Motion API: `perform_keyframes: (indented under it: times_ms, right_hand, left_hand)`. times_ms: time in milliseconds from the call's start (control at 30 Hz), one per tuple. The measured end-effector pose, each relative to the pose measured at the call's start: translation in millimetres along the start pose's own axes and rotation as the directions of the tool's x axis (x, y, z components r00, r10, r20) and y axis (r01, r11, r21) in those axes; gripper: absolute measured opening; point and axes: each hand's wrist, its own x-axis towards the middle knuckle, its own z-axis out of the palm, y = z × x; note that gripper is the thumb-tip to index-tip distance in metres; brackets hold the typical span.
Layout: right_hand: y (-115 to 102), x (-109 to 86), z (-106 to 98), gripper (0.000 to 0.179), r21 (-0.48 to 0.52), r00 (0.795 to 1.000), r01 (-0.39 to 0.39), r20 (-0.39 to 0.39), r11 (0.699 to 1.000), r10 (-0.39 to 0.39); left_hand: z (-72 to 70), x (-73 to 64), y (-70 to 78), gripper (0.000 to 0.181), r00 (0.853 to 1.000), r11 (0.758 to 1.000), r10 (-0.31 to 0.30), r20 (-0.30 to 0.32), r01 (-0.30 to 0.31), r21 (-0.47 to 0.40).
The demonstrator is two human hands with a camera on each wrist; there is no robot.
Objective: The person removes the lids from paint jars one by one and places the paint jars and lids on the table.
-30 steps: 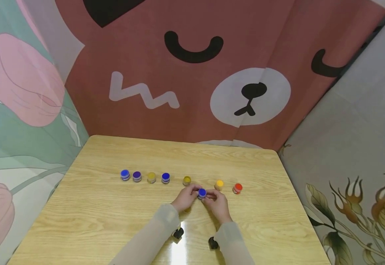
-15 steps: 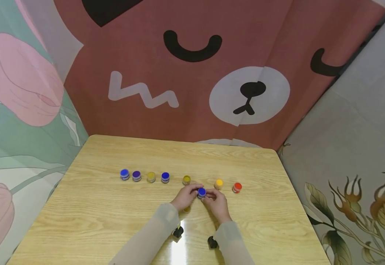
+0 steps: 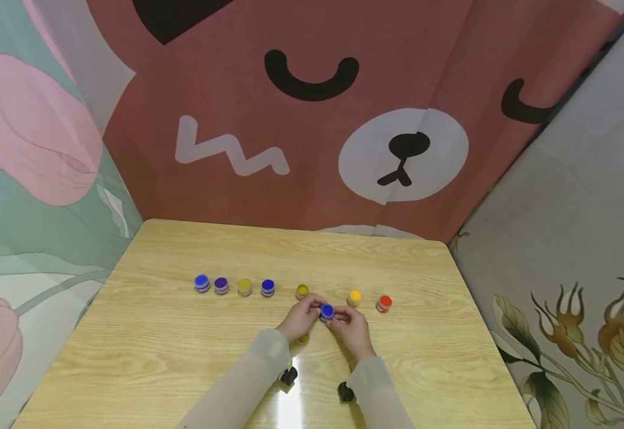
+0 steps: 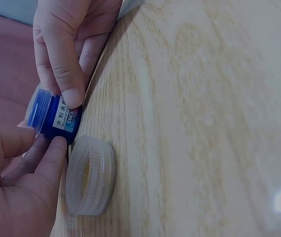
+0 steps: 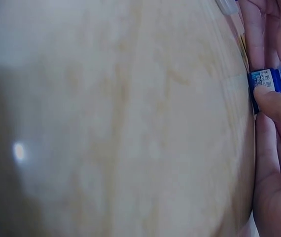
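A small blue gouache paint jar with a ribbed, see-through cap is held between both hands above the middle of the table. In the left wrist view, my left hand comes from the lower left, fingertips on the cap and the jar's side. My right hand pinches the jar from the other side, its thumb over the white label in that view. The cap sits at the jar's mouth. A clear plastic lid lies on the table below the jar; in the head view my left hand partly covers it.
Behind the hands stands a row of paint jars: a light blue jar, a purple one, several yellow ones, a dark blue one and a red one. Black devices sit at the sleeves. Printed cloth hangs round the wooden table.
My left hand's fingers have risen slightly beside the jar's cap. The jar and my right hand stay in almost the same place.
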Motion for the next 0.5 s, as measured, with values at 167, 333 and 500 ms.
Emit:
perform_keyframes:
  times_ms: [167, 333, 500]
  right_hand:
    - [2.9, 1.6, -0.1, 0.025, -0.009, 1.0, -0.028, 0.008, 1.0, 0.028]
    - [3.7, 2.9, -0.6, 0.025, -0.005, 1.0, -0.022, 0.005, 1.0, 0.022]
    - [3.0, 4.2, -0.3, 0.026, -0.003, 1.0, -0.02, 0.009, 1.0, 0.02]
  left_hand:
    - [-2.1, 1.8, 0.2, 0.032, 0.999, 0.998, 0.006, 0.039, -0.008, 0.069]
    - [-0.4, 3.5, -2.6, 0.026, 1.0, 0.998, 0.014, 0.018, -0.015, 0.056]
    - [0.6, 4.5, -5.6, 0.02, 1.0, 1.0, -0.02, 0.007, 0.02, -0.003]
